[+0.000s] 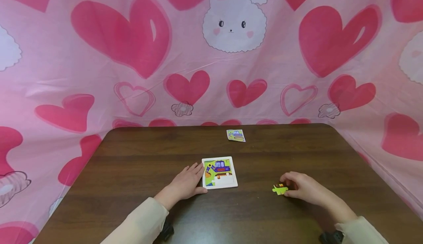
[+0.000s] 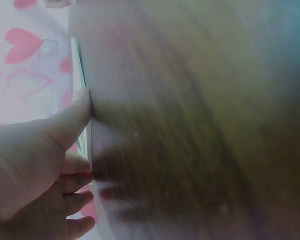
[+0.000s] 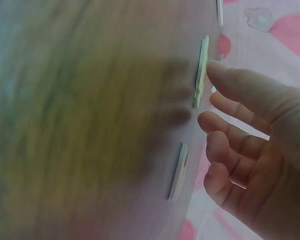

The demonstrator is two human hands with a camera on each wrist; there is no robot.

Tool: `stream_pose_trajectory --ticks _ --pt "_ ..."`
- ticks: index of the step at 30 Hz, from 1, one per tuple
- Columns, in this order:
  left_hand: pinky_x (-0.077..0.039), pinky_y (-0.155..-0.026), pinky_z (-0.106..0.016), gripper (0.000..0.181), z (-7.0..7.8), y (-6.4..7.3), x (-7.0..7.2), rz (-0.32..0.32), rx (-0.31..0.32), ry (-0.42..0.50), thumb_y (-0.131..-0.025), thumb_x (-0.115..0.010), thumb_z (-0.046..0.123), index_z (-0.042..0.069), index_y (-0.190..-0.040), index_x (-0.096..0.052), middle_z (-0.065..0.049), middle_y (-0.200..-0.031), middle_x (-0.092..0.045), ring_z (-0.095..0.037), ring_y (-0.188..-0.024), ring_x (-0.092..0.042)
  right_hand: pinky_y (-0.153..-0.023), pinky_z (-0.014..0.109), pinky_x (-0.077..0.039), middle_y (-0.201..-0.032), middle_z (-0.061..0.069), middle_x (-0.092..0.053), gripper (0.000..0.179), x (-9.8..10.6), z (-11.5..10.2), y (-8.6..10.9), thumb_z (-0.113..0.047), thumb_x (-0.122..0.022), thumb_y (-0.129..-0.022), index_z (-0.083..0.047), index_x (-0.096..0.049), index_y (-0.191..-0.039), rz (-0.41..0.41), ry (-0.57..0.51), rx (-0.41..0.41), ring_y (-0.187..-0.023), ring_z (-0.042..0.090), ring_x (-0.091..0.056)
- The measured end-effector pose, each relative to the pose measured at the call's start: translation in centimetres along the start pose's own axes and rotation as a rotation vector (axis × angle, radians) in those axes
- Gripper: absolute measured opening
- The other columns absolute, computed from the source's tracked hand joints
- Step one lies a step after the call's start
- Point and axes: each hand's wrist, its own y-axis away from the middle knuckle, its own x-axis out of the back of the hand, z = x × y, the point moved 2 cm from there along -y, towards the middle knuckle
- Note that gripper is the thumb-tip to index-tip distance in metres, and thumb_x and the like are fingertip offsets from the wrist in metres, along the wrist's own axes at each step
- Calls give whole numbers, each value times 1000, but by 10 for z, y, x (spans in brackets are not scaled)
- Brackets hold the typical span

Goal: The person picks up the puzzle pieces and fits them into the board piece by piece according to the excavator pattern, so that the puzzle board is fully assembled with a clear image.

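Observation:
A white-framed puzzle [image 1: 219,188] of a purple excavator lies flat on the table, with a bare white patch at its lower right. My left hand [image 1: 187,182] rests beside it, fingers extended along the left rim and thumb at the lower left corner. Off to the right, my right hand [image 1: 304,188] hovers low over loose puzzle pieces, its fingers loosely bent. A lime-green puzzle piece [image 1: 279,190] sits just left of the thumb tip, with a brown and yellow part behind it. From the right wrist, one piece [image 3: 202,72] overlaps the thumb tip and another piece [image 3: 178,175] lies apart.
A small picture card [image 1: 236,135] of the excavator lies near the back edge of the dark wooden table [image 1: 158,145]. Behind the table hangs a pink cloth [image 1: 211,64] with hearts and a rabbit.

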Motion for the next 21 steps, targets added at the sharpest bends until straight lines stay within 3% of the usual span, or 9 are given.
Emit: stream_pose_trajectory --ticks 11,21 --pt "-24 -104 -49 76 0 -1 -1 6 -7 -12 -82 -63 48 0 -137 -40 -14 -143 -35 -32 -133 -26 -51 22 -36 -75 -10 -45 22 -1 6 0 -14 -76 -75 -15 -59 -88 -53 16 -33 -62 5 -41" --pt "-23 -104 -49 76 -1 -1 -2 6 -6 -7 -83 -62 48 0 -138 -40 -14 -144 -34 -31 -133 -26 -50 21 -35 -74 -11 -45 23 -1 5 -1 -11 -76 -74 -17 -58 -85 -53 50 -45 -62 5 -42"
